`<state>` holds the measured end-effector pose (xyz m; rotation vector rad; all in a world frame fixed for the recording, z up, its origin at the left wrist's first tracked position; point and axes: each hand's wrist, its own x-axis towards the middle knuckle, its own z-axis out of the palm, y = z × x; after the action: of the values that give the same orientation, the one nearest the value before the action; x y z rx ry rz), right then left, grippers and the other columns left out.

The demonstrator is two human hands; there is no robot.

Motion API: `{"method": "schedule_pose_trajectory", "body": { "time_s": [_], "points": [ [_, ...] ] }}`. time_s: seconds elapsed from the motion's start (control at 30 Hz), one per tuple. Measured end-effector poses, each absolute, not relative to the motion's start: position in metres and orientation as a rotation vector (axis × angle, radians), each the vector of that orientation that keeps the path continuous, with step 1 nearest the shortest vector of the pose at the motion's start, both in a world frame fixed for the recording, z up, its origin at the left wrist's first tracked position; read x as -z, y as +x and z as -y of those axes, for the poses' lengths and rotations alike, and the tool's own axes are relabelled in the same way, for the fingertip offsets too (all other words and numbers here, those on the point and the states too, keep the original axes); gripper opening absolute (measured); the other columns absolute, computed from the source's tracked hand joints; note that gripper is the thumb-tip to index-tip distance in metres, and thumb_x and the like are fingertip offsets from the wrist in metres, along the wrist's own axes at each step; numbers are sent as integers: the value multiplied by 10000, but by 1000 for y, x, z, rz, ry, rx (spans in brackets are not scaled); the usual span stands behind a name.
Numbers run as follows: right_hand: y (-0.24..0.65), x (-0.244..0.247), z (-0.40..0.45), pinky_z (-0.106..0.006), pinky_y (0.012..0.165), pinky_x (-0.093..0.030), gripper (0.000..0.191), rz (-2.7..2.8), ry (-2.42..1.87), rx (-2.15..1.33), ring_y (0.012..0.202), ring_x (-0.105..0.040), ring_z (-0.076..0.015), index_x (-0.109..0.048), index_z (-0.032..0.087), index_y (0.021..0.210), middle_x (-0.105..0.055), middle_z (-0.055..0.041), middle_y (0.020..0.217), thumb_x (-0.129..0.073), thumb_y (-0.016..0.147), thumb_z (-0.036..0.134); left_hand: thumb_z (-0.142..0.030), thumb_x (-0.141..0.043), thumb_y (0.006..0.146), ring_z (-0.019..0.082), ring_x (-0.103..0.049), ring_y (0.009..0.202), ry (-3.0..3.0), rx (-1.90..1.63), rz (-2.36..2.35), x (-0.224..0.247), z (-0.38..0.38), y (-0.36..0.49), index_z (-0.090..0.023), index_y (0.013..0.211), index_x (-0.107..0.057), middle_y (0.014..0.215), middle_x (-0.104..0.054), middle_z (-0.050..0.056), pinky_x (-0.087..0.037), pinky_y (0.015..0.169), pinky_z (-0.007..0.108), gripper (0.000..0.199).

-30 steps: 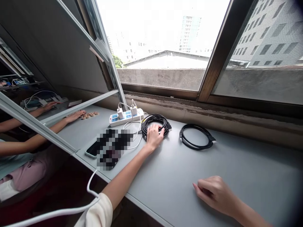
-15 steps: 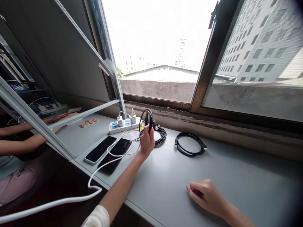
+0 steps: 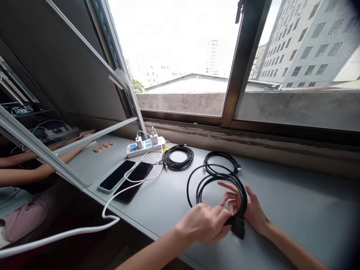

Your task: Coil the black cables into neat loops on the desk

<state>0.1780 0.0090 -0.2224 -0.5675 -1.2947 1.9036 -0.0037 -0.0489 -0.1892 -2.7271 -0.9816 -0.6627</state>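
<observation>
Over the near part of the grey desk point(image 3: 168, 200), the left hand point(image 3: 206, 223) clamps a looped black cable point(image 3: 243, 193) beside its plug point(image 3: 238, 227). The right hand point(image 3: 253, 210), thumb and fingers apart, is around the loops from the right; whether it touches them, I cannot tell. Farther off lie a right coil point(image 3: 219, 153) and a left coil point(image 3: 179, 165), the latter near a white power strip point(image 3: 147, 144).

Phones point(image 3: 117, 176) left; held cable point(image 3: 243, 197) before resting coil point(image 3: 232, 161).
</observation>
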Motion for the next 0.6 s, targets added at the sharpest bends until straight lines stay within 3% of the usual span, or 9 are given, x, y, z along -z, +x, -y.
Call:
{"method": "schedule_pose_trajectory", "body": {
  "time_s": [0.07,0.13,0.23,0.3,0.37,0.47,0.6],
  "points": [
    [179,219,-11,-217,452,-457,757,1212,-529,-1977,618,-546,-194,-603,143,1166,-583,-92,819,-355,839,780,-316,-308,896,151,-525,458,-2715,406,1007,198,55,4,-168,859,-449,632,-562,7,-395,419,268,207],
    [180,218,-12,-208,470,-474,655,1241,-595,-1964,690,-555,-211,-622,137,1127,-578,-83,799,-488,837,709,-341,-342,890,155,-513,470,-2700,328,1029,205,63,9,-173,811,-451,617,-541,4,-399,430,274,215],
    [180,221,-11,-171,433,-436,483,1402,-785,-1881,529,-527,-147,-605,145,1124,-562,-24,677,-662,823,518,-353,-407,870,156,-542,610,-2688,531,1045,203,76,8,-173,777,-459,661,-543,12,-465,603,283,209],
    [180,225,-10,-155,386,-389,471,1492,-884,-1834,399,-456,-104,-599,133,1106,-514,19,562,-676,817,496,-335,-463,850,157,-553,747,-2633,752,1088,195,82,2,-172,798,-483,750,-569,22,-454,770,295,172],
    [179,229,-11,-155,353,-362,485,1506,-931,-1806,346,-407,-95,-593,123,1085,-452,48,485,-649,824,527,-281,-486,839,153,-550,832,-2528,939,1122,186,88,-7,-173,816,-509,847,-591,32,-420,839,293,112],
    [178,231,-12,-170,332,-372,519,1479,-942,-1807,324,-373,-103,-576,108,1072,-407,63,450,-588,846,574,-152,-478,819,127,-555,788,-2376,1101,1135,177,95,-22,-169,752,-521,820,-598,26,-415,792,272,81],
    [175,227,-10,-179,336,-379,542,1492,-961,-1787,317,-339,-102,-564,94,1051,-379,71,440,-546,858,600,-115,-386,868,84,-542,628,-2209,1309,1092,188,116,-38,-178,664,-502,681,-578,-3,-433,697,246,244]
  ]
}}
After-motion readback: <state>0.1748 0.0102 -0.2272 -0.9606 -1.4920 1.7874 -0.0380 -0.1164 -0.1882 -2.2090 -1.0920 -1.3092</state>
